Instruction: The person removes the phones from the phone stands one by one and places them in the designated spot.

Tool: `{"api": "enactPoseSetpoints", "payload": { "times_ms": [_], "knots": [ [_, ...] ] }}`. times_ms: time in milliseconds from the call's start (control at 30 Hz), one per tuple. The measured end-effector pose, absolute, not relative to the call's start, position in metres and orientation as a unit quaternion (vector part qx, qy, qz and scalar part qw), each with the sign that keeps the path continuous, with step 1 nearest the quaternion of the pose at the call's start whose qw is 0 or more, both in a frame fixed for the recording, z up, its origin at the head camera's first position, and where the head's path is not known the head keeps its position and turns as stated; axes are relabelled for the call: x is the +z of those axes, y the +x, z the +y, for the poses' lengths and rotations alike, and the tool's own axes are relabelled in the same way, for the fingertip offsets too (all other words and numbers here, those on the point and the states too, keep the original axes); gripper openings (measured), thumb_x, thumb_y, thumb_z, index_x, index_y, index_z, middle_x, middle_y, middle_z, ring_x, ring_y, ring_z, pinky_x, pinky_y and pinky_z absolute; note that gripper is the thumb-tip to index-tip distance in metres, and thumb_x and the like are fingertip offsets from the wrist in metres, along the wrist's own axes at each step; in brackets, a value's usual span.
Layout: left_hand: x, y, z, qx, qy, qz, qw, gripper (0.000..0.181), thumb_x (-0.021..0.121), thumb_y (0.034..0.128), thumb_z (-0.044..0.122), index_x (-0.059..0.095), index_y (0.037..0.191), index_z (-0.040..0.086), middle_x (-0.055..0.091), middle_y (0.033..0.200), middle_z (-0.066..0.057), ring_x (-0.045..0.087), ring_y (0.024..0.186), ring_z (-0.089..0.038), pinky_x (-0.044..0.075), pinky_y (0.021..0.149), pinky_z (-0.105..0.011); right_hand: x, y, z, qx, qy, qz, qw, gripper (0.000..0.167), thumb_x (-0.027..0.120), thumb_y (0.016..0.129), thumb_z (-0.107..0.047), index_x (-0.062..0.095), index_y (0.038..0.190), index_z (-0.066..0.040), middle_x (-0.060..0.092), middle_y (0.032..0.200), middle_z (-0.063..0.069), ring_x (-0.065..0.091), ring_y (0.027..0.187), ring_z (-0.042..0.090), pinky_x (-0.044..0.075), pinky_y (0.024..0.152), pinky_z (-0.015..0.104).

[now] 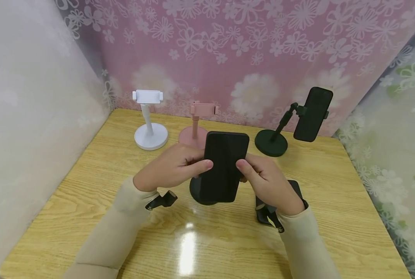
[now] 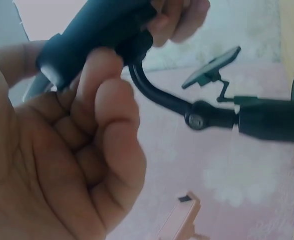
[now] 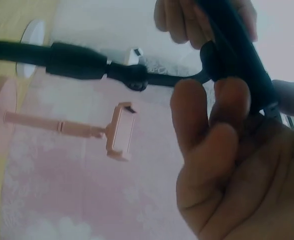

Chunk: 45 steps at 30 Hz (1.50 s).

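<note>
A black smartphone (image 1: pixel 225 170) stands upright in the middle of the head view, its dark screen facing me. My left hand (image 1: pixel 174 166) grips its left edge, thumb on the front and fingers behind. On the opposite edge, my right hand (image 1: pixel 271 182) holds it the same way. Behind the phone is a dark phone stand, whose round base (image 1: pixel 198 193) shows partly below. The wrist views show the stand's jointed post (image 3: pixel 76 61) and curved arm (image 2: pixel 159 92) reaching the back of the phone. Fingers hide much of the clamp there.
A white phone stand (image 1: pixel 151 137) and a pink phone stand (image 1: pixel 204 109) stand at the back. Back right, a dark green stand (image 1: pixel 271 144) bears another phone (image 1: pixel 313 114). One more black phone (image 1: pixel 294 186) lies under my right wrist. Walls border the wooden table (image 1: pixel 89 201).
</note>
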<state>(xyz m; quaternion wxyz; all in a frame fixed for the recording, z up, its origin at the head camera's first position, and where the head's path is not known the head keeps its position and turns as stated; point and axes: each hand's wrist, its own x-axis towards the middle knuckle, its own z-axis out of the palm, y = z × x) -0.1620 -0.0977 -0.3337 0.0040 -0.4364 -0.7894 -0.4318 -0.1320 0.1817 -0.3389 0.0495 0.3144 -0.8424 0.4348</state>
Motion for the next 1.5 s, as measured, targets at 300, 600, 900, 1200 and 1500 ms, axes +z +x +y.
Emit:
{"api": "enactPoseSetpoints", "payload": {
  "times_ms": [300, 600, 900, 1200, 1500],
  "knots": [
    [-0.333, -0.162, -0.094, -0.449, -0.44, -0.777, -0.021, 0.042, 0.056, 0.1085, 0.036, 0.055, 0.069, 0.02, 0.055, 0.063, 0.011, 0.047, 0.052, -0.009, 0.036, 0.05, -0.028, -0.335, -0.126, 0.185, 0.441, 0.273, -0.854, 0.037, 0.038, 0.053, 0.11, -0.028, 0.054, 0.075, -0.012, 0.049, 0.065, -0.004, 0.058, 0.063, 0.015, 0.057, 0.067, 0.032],
    [-0.333, -0.16, -0.101, -0.389, -0.454, -0.802, -0.012, 0.027, 0.072, 0.0989, 0.033, 0.057, 0.078, 0.023, 0.049, 0.065, 0.012, 0.048, 0.056, -0.008, 0.041, 0.055, -0.026, -0.332, -0.124, 0.187, 0.394, 0.277, -0.874, 0.059, 0.027, 0.064, 0.105, -0.028, 0.064, 0.078, -0.025, 0.056, 0.07, -0.007, 0.052, 0.061, 0.012, 0.049, 0.059, 0.03],
    [-0.329, -0.157, -0.105, -0.365, -0.455, -0.812, -0.011, 0.024, 0.073, 0.0979, 0.034, 0.059, 0.081, 0.024, 0.052, 0.067, 0.015, 0.049, 0.058, -0.004, 0.044, 0.057, -0.026, -0.312, -0.111, 0.18, 0.423, 0.214, -0.865, 0.166, 0.039, 0.059, 0.107, -0.032, 0.053, 0.138, -0.01, 0.06, 0.127, 0.004, 0.06, 0.101, 0.016, 0.055, 0.072, 0.025],
    [-0.327, -0.158, -0.102, -0.376, -0.467, -0.8, -0.009, 0.009, 0.072, 0.0989, 0.03, 0.066, 0.095, 0.024, 0.054, 0.067, 0.014, 0.051, 0.057, -0.004, 0.045, 0.056, -0.025, -0.275, -0.089, 0.138, 0.19, 0.273, -0.88, 0.338, 0.072, 0.049, 0.103, -0.062, 0.046, 0.155, -0.012, 0.057, 0.142, 0.016, 0.065, 0.108, 0.033, 0.053, 0.047, 0.038],
    [-0.327, -0.157, -0.101, -0.368, -0.477, -0.798, 0.009, 0.008, 0.071, 0.0989, 0.026, 0.067, 0.105, 0.027, 0.052, 0.068, 0.013, 0.049, 0.058, -0.005, 0.044, 0.056, -0.024, -0.266, -0.087, 0.107, 0.037, 0.282, -0.914, 0.29, 0.081, 0.066, 0.097, -0.058, 0.04, 0.159, -0.014, 0.047, 0.15, 0.021, 0.059, 0.119, 0.041, 0.045, 0.039, 0.033]
  ]
}}
